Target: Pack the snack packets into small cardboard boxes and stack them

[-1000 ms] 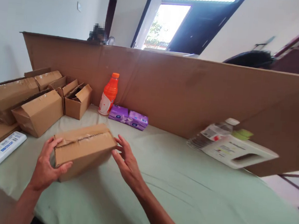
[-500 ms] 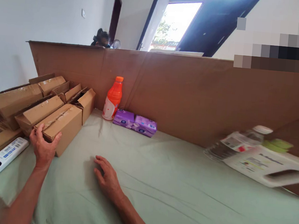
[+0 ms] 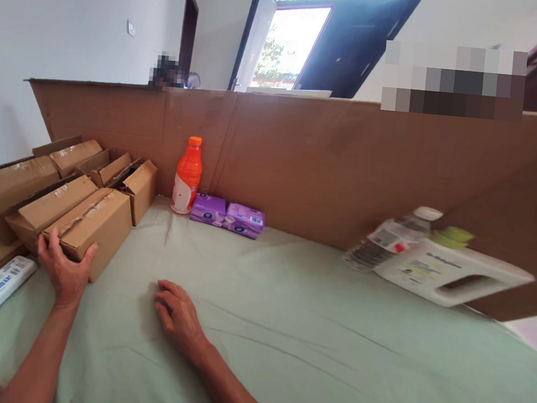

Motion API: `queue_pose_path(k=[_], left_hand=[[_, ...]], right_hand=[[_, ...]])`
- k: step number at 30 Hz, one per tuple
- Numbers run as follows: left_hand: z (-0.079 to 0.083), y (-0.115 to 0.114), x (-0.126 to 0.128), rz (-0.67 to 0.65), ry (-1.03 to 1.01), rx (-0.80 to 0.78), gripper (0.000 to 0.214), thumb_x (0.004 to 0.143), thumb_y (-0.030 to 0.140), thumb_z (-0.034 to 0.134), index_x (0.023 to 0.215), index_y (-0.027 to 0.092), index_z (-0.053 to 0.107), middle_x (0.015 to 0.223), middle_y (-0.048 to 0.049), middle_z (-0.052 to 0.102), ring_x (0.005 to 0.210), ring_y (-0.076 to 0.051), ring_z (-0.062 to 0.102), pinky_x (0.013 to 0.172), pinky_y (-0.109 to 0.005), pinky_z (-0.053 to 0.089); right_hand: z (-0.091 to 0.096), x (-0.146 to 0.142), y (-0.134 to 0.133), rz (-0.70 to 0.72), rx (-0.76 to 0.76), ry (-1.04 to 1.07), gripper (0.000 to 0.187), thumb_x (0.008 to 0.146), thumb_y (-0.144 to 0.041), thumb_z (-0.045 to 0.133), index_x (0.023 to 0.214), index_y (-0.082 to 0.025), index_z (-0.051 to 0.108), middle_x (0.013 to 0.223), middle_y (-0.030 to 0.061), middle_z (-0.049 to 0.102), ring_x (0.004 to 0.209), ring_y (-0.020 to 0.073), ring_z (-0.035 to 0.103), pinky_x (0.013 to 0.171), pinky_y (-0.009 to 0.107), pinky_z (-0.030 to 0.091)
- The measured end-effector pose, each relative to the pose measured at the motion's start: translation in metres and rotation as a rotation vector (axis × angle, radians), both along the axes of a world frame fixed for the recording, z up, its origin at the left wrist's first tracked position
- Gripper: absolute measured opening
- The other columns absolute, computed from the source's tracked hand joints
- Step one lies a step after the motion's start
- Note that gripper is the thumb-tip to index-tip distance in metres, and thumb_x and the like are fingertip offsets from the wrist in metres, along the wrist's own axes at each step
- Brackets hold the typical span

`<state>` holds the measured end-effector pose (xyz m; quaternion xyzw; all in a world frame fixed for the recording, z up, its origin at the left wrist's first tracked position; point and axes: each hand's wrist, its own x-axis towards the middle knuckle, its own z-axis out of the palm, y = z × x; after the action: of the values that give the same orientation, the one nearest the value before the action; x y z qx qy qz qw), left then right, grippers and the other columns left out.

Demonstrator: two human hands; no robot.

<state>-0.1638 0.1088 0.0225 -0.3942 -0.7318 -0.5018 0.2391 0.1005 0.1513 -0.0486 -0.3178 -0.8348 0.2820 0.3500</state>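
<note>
My left hand [image 3: 65, 268] grips the near end of a closed, taped cardboard box [image 3: 102, 218], thumb on its right side and fingers at its upper left edge. Other cardboard boxes [image 3: 57, 198] sit close together against it on the left and behind. My right hand [image 3: 178, 316] is over the green cloth [image 3: 288, 303], fingers loosely stretched out and holding nothing. Beyond it stand an orange bottle [image 3: 188, 175] and two purple tissue packs [image 3: 244, 220] lying side by side.
A cardboard partition [image 3: 300, 160] runs along the back. To the right, a clear plastic bottle [image 3: 382, 243] and a white jug with a green cap [image 3: 450, 274] lean tilted. A white power bank [image 3: 0, 291] lies at the left. Beyond the partition a person [image 3: 167, 73] is partly visible.
My view has turned a little to the right, so the scene sits further left. Both hands keep about the same places relative to the box and the cloth.
</note>
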Motion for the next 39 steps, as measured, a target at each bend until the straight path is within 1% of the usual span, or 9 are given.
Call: queue_pose_path(k=[4,11,15,18,21,27,31,35,39], left_hand=[[-0.002,-0.002,-0.005,0.002,0.043,-0.016,0.092,0.077,0.056,0.074,0.146,0.003,0.04,0.151,-0.0313,0.034,0.145,-0.045,0.03,0.118,-0.059,0.028],[-0.015,-0.009,-0.005,0.042,0.185,0.105,0.106,0.076,0.048,0.077,0.155,0.004,0.021,0.157,-0.0315,0.028,0.148,-0.044,0.026,0.119,-0.063,0.023],[-0.015,-0.02,0.027,-0.058,0.418,0.172,0.078,0.081,0.029,0.071,0.15,0.013,0.037,0.15,-0.0238,0.042,0.142,-0.039,0.039,0.115,-0.058,0.034],[-0.016,-0.025,0.056,-0.277,0.561,0.036,0.038,0.084,0.018,0.065,0.122,0.021,0.061,0.123,-0.0127,0.065,0.122,-0.031,0.058,0.114,-0.054,0.035],[-0.019,-0.026,0.071,-0.331,0.629,-0.059,0.019,0.085,0.015,0.063,0.101,0.022,0.068,0.112,-0.0099,0.07,0.117,-0.03,0.06,0.114,-0.057,0.032],[-0.021,-0.023,0.059,-0.128,0.59,-0.049,0.016,0.083,0.018,0.065,0.099,0.018,0.071,0.115,-0.0164,0.069,0.118,-0.035,0.057,0.111,-0.061,0.032],[-0.024,-0.023,0.052,-0.076,0.515,-0.099,0.017,0.085,0.019,0.063,0.1,0.018,0.072,0.117,-0.0161,0.069,0.114,-0.036,0.058,0.1,-0.056,0.041],[-0.032,-0.023,0.048,-0.186,0.311,-0.148,0.02,0.087,0.02,0.059,0.103,0.017,0.071,0.12,-0.0162,0.067,0.107,-0.033,0.061,0.095,-0.05,0.045],[-0.043,-0.018,0.048,-0.413,0.25,-0.246,0.023,0.089,0.017,0.049,0.099,0.018,0.07,0.097,-0.0087,0.073,0.088,-0.021,0.068,0.082,-0.034,0.053]], right_hand=[[-0.001,0.001,0.001,0.004,0.005,-0.018,0.024,0.087,-0.013,0.056,0.098,-0.018,0.076,0.129,0.0155,0.068,0.12,0.0286,0.063,0.104,0.048,0.05],[-0.009,0.0,0.003,0.0,0.025,-0.023,0.023,0.087,-0.013,0.056,0.097,-0.019,0.076,0.128,0.0141,0.069,0.119,0.0258,0.064,0.104,0.043,0.05],[-0.013,0.0,0.004,0.005,0.037,-0.021,0.023,0.087,-0.013,0.057,0.098,-0.02,0.076,0.128,0.0137,0.069,0.118,0.0262,0.064,0.102,0.043,0.051],[-0.014,-0.001,0.005,0.008,0.048,-0.022,0.022,0.087,-0.014,0.058,0.098,-0.019,0.076,0.127,0.0141,0.069,0.118,0.027,0.064,0.102,0.044,0.051],[-0.015,-0.002,0.004,0.004,0.062,-0.024,0.022,0.088,-0.014,0.058,0.098,-0.019,0.076,0.127,0.0142,0.069,0.117,0.0269,0.064,0.102,0.043,0.051],[-0.015,-0.003,0.004,0.009,0.09,-0.045,0.021,0.086,-0.013,0.059,0.097,-0.02,0.076,0.127,0.0128,0.069,0.115,0.0264,0.065,0.099,0.042,0.051],[-0.016,-0.002,0.004,0.013,0.107,-0.058,0.021,0.087,-0.012,0.059,0.097,-0.019,0.076,0.126,0.0138,0.069,0.115,0.0274,0.065,0.099,0.043,0.051],[-0.018,-0.002,0.004,0.022,0.128,-0.062,0.021,0.087,-0.012,0.059,0.098,-0.019,0.076,0.126,0.0137,0.069,0.114,0.0272,0.065,0.098,0.042,0.051],[-0.019,-0.003,0.004,0.017,0.145,-0.065,0.022,0.087,-0.012,0.059,0.098,-0.019,0.076,0.126,0.0135,0.069,0.114,0.0274,0.064,0.098,0.042,0.051]])
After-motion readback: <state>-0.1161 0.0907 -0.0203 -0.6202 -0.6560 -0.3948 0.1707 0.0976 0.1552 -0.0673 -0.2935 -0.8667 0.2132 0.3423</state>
